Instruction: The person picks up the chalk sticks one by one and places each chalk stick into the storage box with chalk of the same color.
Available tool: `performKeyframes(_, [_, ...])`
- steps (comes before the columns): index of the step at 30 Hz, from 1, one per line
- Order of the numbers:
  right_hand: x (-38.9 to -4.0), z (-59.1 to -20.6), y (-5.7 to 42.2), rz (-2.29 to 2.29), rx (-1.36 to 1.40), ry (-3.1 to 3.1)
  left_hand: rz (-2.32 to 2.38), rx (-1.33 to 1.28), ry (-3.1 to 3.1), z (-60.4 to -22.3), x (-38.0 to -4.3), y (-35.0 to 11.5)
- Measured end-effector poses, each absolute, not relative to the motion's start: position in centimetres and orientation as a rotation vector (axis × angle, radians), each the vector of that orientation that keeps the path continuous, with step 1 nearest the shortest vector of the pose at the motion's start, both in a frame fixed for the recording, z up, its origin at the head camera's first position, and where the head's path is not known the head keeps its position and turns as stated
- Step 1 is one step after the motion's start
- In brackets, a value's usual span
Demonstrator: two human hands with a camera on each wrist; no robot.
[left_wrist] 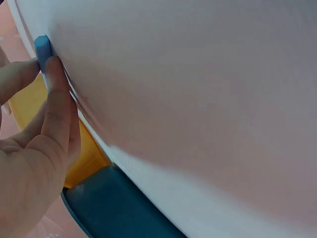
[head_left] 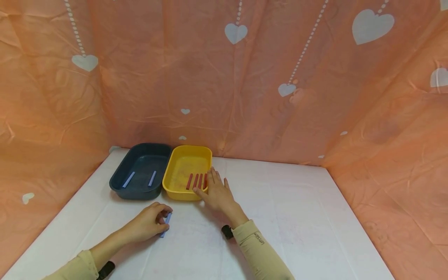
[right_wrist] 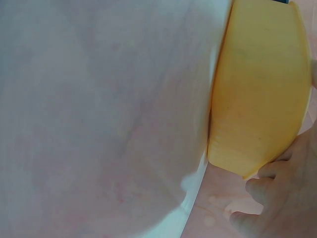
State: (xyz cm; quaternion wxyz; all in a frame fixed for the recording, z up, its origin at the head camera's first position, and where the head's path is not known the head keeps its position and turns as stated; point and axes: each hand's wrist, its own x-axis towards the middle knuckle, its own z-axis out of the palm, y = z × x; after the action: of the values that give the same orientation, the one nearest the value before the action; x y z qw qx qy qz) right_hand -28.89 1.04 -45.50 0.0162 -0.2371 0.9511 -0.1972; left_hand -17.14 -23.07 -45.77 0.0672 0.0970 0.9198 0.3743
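My left hand (head_left: 148, 222) pinches a blue chalk stick (head_left: 167, 222) between thumb and fingers, just above the white table in front of the trays. The left wrist view shows the chalk's blunt end (left_wrist: 43, 47) beyond the fingertips. At the yellow tray (head_left: 187, 197), my right hand (head_left: 219, 196) lies over the right front corner with its fingers spread and fairly straight. Several red chalk sticks (head_left: 195, 181) lie side by side in that tray, the rightmost partly covered by the right hand. Two blue chalk sticks (head_left: 128, 179) lie apart in the dark blue tray (head_left: 134, 194).
Both trays stand side by side near the back left of the white table (head_left: 290, 217). An orange curtain (head_left: 224, 77) with white hearts encloses the back and sides. Dark wrist devices (head_left: 227, 232) are worn under both forearms.
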Motion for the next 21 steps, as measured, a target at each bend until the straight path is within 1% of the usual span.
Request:
performKeyframes(8, [-28.88,-45.56,1.03,-0.602,-0.744,2.966,1.206,0.362,2.785,-46.17,-16.97,-23.15])
performKeyframes(21, [-28.95,-45.69,1.01,-0.608,-0.738,2.967,1.292,0.327,2.831,-46.04,-16.59,-23.43])
